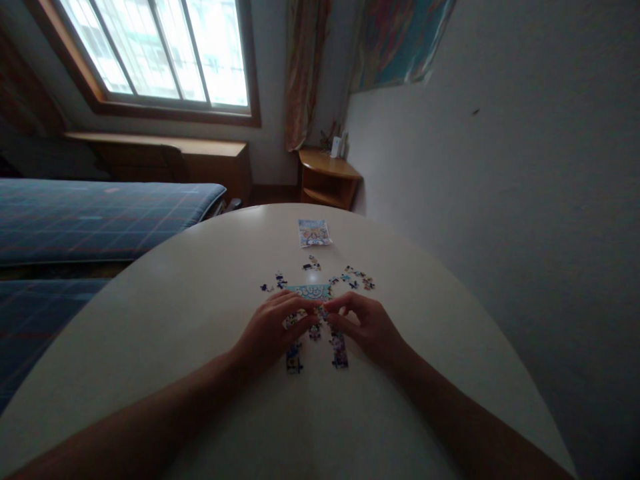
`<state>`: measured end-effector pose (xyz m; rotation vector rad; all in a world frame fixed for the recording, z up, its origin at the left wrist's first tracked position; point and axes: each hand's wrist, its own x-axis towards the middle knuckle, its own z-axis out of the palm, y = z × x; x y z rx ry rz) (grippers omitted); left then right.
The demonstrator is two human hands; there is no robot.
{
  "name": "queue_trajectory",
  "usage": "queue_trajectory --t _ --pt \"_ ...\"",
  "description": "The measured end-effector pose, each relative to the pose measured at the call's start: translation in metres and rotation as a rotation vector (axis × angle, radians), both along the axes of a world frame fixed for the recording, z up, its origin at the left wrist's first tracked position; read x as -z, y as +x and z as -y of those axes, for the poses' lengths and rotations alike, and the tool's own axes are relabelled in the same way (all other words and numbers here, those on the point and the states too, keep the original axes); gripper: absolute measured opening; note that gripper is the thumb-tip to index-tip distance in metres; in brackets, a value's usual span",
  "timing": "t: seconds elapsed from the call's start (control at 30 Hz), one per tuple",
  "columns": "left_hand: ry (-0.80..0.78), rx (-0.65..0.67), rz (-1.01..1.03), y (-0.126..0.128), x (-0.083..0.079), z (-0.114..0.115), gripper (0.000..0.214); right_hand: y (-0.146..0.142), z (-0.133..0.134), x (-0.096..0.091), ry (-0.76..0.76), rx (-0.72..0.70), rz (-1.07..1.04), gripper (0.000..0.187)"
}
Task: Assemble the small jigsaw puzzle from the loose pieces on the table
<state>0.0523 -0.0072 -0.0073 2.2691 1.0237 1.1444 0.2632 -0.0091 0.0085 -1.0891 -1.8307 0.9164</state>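
Note:
A small jigsaw puzzle (314, 291) lies partly joined on a round white table (210, 280). My left hand (275, 328) rests on its left part, fingers curled over a piece. My right hand (363, 325) sits at the right side, its fingertips pinched on pieces near the middle. Two joined strips (340, 352) stick out toward me below the hands. Loose pieces (357, 277) lie scattered just beyond the puzzle. A small picture card (313, 233) lies farther back on the table.
A bed with a blue plaid cover (90, 217) stands to the left. A wooden corner shelf (327, 177) sits behind the table by the white wall (500, 200). A window (160, 50) is at the back.

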Motion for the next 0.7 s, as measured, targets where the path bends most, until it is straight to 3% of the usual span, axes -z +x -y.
queue_trajectory --t 0.2,0.7 --pt "-0.01 -0.056 0.015 0.0006 -0.0024 0.0019 0.008 0.0003 -0.0003 0.0002 0.022 0.027 0.036 0.013" --pt "-0.008 -0.035 0.012 0.0002 -0.0025 0.0035 0.006 0.0008 0.0001 0.0015 0.04 0.031 0.079 0.014"
